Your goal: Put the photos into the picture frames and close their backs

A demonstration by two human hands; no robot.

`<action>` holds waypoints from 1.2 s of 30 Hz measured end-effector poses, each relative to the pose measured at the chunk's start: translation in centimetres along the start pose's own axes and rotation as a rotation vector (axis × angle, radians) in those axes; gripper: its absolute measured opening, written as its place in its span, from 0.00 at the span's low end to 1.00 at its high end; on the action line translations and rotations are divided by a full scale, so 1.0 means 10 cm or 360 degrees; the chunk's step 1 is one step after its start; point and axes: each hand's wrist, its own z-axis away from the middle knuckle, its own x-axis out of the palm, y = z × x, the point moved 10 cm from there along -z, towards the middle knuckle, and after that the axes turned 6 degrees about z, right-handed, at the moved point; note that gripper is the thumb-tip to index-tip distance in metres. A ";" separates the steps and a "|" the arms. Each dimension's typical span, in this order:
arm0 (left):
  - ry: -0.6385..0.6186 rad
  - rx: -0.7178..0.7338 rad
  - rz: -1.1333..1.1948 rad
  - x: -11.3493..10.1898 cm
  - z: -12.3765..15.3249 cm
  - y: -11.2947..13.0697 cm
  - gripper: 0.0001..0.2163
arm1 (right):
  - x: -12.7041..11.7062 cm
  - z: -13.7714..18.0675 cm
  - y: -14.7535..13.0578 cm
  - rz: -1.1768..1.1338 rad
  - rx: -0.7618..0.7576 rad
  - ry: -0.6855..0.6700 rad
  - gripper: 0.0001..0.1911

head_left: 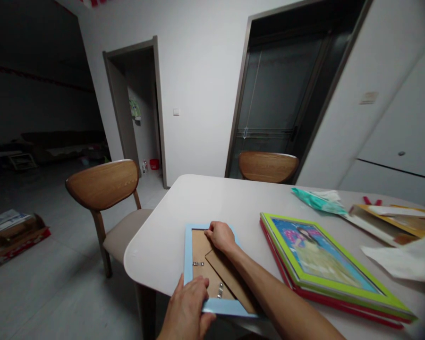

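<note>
Lt-blue photo frame point(188, 250) lies face-down, brown backing board point(201, 248) up, at near edge of surface point(212, 196). L hand point(189, 307) is clamped on its btm-left corner; R hand point(221, 235) has fingertips bunched at backing's top edge, can't tell if pinching anything. Green-framed pic point(315, 257) sits to R, stacked w/ red frame point(354, 310) below.

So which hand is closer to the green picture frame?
Right. The right hand is left of the green picture frame, at the blue picture frame's far end; the left hand is farther off, at the blue one's near left corner.
</note>
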 end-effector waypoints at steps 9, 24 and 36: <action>0.0035 0.0002 -0.0098 -0.01 0.00 0.08 0.21 | -0.07 -0.03 0.02 -0.0218 0.0047 0.0033 0.09; 0.0483 0.0086 0.0950 -0.45 -0.12 0.32 0.05 | -0.09 0.97 0.39 -0.1975 0.0366 -0.0198 0.22; 0.0866 -0.0197 0.1776 -0.60 -0.37 0.53 0.27 | -1.15 1.11 0.78 -0.2215 0.0404 0.0362 0.36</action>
